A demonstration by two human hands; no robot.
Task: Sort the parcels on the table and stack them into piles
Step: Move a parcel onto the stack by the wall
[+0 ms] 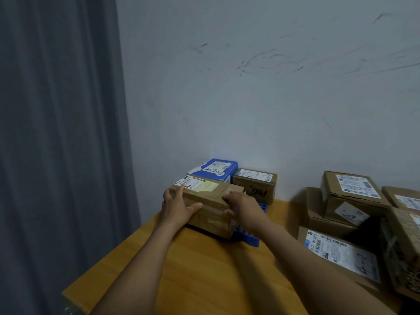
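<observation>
— Both hands on it?

— Yes, one at each end of the brown parcel [204, 194]. The left hand [178, 205] lay spread against the left corner, fingers fairly straight, thumb out along the front. The right hand [242, 206] hooked its fingers over the top edge, thumb on the front face.

— And the parcel?

— Oblong cardboard, taped across the front, with a white label [193, 183] on top. It sat at the far left corner of the wooden worktop [204, 269], just beside a blue plastic piece [247, 238], in front of a blue-and-white box [213, 170] and a P&G carton [256, 187]. More brown parcels [347, 201] were heaped well to the right.
</observation>
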